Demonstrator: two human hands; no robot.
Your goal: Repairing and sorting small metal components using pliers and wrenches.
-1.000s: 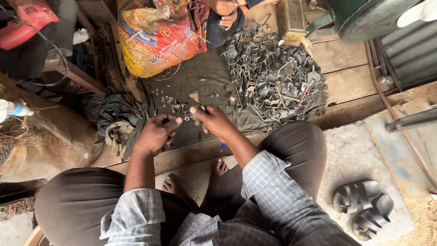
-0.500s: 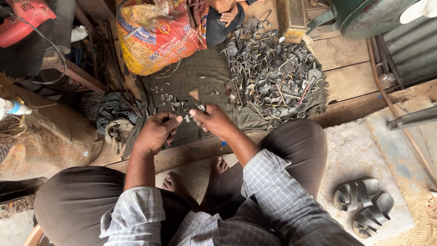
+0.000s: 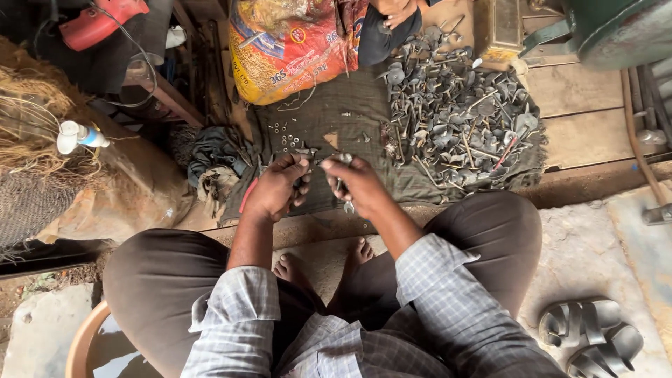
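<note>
Head view: left hand (image 3: 274, 189) curled shut, right hand (image 3: 358, 183) pinching a small metal part (image 3: 345, 159) (both over the cloth (image 3: 364, 115))

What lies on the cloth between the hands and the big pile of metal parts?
In the head view, only bare dark cloth separates the right hand from the pile of metal parts.

- A small grey metal part (image 3: 343, 183) is held in the right hand (image 3: 360, 183), pointing down.
- Tiny nuts (image 3: 285, 140) lie spread on the dark cloth (image 3: 350, 105), just beyond the curled left hand (image 3: 276, 187).
</note>
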